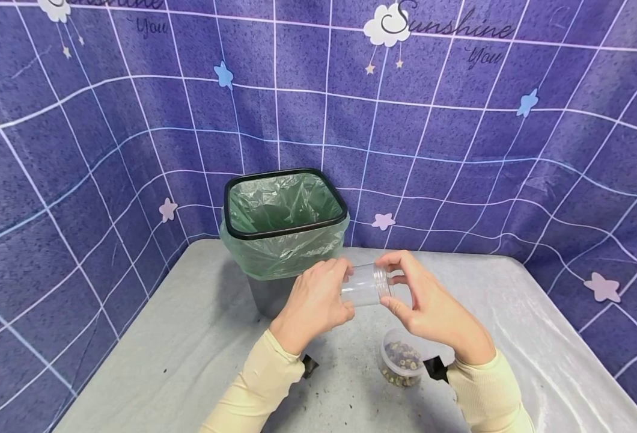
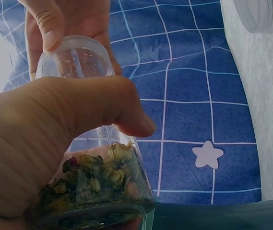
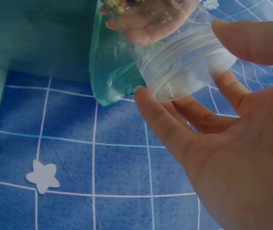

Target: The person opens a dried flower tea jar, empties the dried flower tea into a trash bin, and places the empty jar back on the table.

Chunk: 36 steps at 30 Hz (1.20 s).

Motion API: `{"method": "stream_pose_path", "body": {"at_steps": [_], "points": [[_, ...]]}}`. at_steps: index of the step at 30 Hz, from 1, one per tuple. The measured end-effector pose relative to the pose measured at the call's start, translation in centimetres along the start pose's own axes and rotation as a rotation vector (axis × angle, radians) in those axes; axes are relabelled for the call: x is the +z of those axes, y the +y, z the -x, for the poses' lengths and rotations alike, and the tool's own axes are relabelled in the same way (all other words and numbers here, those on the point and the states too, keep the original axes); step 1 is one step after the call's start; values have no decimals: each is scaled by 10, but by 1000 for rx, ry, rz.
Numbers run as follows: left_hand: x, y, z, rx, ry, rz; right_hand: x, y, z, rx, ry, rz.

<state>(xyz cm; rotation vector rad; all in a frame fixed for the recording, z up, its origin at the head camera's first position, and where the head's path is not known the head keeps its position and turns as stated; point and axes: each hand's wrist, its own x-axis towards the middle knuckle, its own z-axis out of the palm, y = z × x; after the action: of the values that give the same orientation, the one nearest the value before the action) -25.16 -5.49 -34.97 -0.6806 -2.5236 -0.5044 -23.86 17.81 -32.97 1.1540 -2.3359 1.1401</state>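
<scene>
My left hand (image 1: pixel 318 297) grips a clear plastic jar (image 1: pixel 364 285) around its body, tilted on its side above the table. Dried flower buds (image 2: pixel 102 179) lie toward the jar's base in the left wrist view. At the other end, the thumb and fingers of my right hand (image 1: pixel 432 307) hold the jar's ridged, see-through rim (image 3: pixel 194 72). I cannot tell whether a clear lid sits on that rim. Below the right hand, a round clear tub (image 1: pixel 402 359) with dried pieces in it stands on the table.
A grey bin (image 1: pixel 267 294) with a black rim and green liner (image 1: pixel 291 252) stands behind the left hand. Purple gridded cloth (image 1: pixel 437 132) surrounds the back and sides. Small dark crumbs dot the grey tabletop (image 1: pixel 188 361).
</scene>
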Motion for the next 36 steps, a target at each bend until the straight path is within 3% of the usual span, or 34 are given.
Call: {"method": "stream_pose_path", "body": {"at_steps": [36], "points": [[-1, 1, 0, -7, -11, 6, 0, -2, 1, 12, -7, -12]]}}
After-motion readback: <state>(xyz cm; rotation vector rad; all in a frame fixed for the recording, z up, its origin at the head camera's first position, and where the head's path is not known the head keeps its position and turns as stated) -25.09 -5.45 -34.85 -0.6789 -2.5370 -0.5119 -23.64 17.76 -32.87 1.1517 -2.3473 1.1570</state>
